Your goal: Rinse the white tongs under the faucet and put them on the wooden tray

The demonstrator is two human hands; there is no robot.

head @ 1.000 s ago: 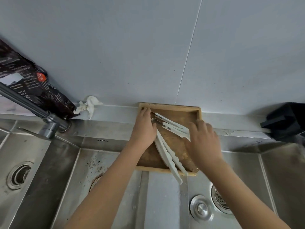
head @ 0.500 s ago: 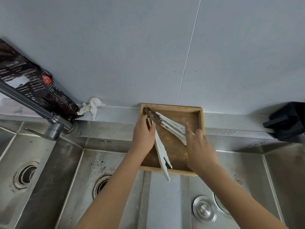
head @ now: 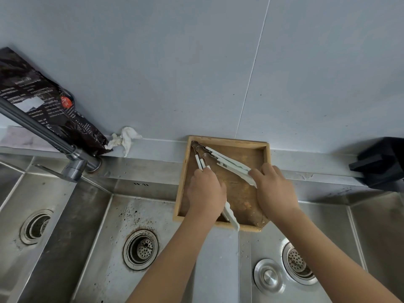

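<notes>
On the ledge behind the sinks, against the wall, sits the wooden tray (head: pixel 223 143), its front edge hanging over the basin. Both your hands are inside it. Your left hand (head: pixel 205 192) is curled over a pair of white tongs (head: pixel 230 216): fingers wrapped round the arms, metal loop ends poking out past the fingertips toward the tray's back-left corner, white tips sticking out under the wrist and just over the tray's front rim. Your right hand (head: pixel 274 191) grips a second pair of tongs (head: pixel 229 164) near its tip end; that pair lies diagonal across the tray's back half, loop end at back-left, close to the other loops. Can't tell if either pair lies flat on the tray floor or is held just off it. Tray wood looks wet and stained near the front-right corner.

Rest: faucet (head: pixel 43 136) at left w/ spout running off-frame, no water seen. Dark printed bag (head: pixel 43 101) leans on the wall behind it, crumpled white tissue (head: pixel 124 139) beside the bag. Round drain strainer (head: pixel 141 249) in the mid basin, metal plug (head: pixel 269 275) lying in the right basin. Black object (head: pixel 382 162) on the ledge far right.
</notes>
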